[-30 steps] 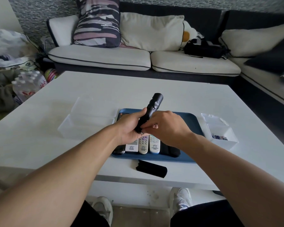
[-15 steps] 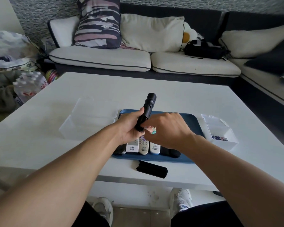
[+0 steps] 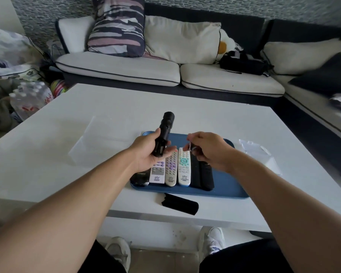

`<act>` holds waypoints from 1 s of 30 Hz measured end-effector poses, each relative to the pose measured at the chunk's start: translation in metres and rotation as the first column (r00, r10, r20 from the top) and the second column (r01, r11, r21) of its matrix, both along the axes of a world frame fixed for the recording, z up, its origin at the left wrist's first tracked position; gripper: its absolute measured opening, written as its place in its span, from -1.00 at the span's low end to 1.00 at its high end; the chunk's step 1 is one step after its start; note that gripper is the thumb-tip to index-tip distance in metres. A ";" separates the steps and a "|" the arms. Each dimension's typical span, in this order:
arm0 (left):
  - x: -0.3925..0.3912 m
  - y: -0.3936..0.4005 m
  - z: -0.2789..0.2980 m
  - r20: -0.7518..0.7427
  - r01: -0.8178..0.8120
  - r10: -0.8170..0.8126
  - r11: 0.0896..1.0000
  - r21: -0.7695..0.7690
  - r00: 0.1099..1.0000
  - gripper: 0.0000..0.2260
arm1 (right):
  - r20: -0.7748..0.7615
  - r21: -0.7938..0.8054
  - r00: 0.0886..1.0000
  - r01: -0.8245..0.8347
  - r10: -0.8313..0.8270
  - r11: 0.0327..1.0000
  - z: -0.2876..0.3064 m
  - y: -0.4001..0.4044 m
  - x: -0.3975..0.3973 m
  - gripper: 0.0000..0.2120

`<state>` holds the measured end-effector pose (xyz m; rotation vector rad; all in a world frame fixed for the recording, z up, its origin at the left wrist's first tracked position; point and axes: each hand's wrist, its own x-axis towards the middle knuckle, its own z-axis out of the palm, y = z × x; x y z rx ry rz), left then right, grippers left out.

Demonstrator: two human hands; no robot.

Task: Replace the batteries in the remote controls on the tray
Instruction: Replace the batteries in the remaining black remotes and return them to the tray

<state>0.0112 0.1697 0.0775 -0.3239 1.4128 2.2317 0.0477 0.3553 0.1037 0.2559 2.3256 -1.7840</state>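
Note:
My left hand point(image 3: 149, 151) grips a black remote point(image 3: 163, 134) near its lower end and holds it tilted upright above the blue tray point(image 3: 228, 186). Its battery bay faces me and is uncovered. My right hand point(image 3: 207, 149) is a little to the right, above the tray, and pinches a small dark battery point(image 3: 190, 146) between its fingertips. On the tray lie three white remotes point(image 3: 171, 170) side by side, two black remotes point(image 3: 203, 174) to their right and another black one point(image 3: 139, 178) at the left edge. A black battery cover point(image 3: 179, 203) lies on the table in front of the tray.
A clear plastic box point(image 3: 93, 140) stands left of the tray and another clear box point(image 3: 262, 154) to its right. The white table point(image 3: 67, 174) is low, with a sofa point(image 3: 165, 71) behind it. My shoes point(image 3: 213, 241) show under the front edge.
My right hand has pulled away from the black remote to the right, with a battery between its fingers. The left hand has kept its hold on the remote, which now stands more upright.

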 end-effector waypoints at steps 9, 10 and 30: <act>-0.004 0.015 -0.007 -0.070 0.090 -0.092 0.996 -0.022 0.993 -0.72 | 0.018 0.148 0.964 0.261 -0.267 0.954 -0.028 0.067 -0.006 -0.84; -0.004 0.016 -0.007 -0.085 0.109 -0.111 0.994 -0.032 0.990 -0.71 | -0.029 0.246 0.956 0.291 -0.293 0.925 -0.030 0.079 -0.006 -0.81; -0.019 0.075 -0.026 -0.185 0.217 -0.241 0.966 -0.140 0.953 -0.74 | -0.083 0.844 0.947 0.233 -0.311 0.484 -0.063 0.196 0.006 -0.82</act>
